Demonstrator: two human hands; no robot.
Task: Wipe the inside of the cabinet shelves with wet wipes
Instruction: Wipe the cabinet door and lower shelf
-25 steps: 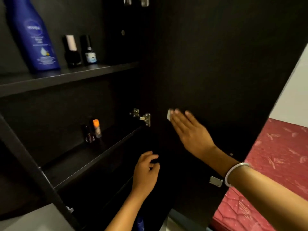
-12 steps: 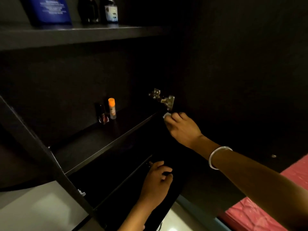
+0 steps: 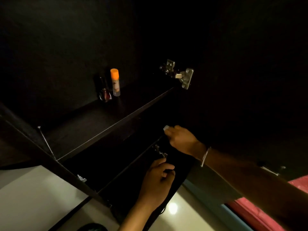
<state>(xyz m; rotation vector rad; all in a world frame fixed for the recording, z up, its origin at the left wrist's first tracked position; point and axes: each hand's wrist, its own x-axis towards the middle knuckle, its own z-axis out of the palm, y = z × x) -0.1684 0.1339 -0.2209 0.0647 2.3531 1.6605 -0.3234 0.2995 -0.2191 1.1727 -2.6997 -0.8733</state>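
Near: pale floor (image 3: 30, 204) at bottom, red bed (image 3: 298, 185) at lower right edge. Left hand (image 3: 156, 182) low at front edge of lower shelf (image 3: 126, 170), fingers curled round edge of dark panel beside small hinge (image 3: 160, 152); likely bracing body or steadying door, exact thing held too dark to tell. Right hand (image 3: 181, 139) above it, bangle (image 3: 205, 156) on wrist, fingers bent and pinching small white wet wipe (image 3: 166, 127), only a corner showing past fingertips. Wipe pressed at right end of gap between middle and lower shelf, close to cabinet door (image 3: 241, 80) inner face; held bunched small, probably to get into corner. Judged step: wiping side or corner area near hinge line, shelves proper not clearly reached yet.

Farther: middle shelf (image 3: 93, 124), dark wood, carries two items at back: orange-capped tube (image 3: 115, 82) upright, and dark nail polish bottle (image 3: 104, 90) just beside it on left, touching or nearly. Both parked at rear wall, leaving front of shelf free for wiping; would need shifting for full wipe. Large metal hinge (image 3: 180, 75) above shelf's right end. Upper cabinet interior black, nothing readable.
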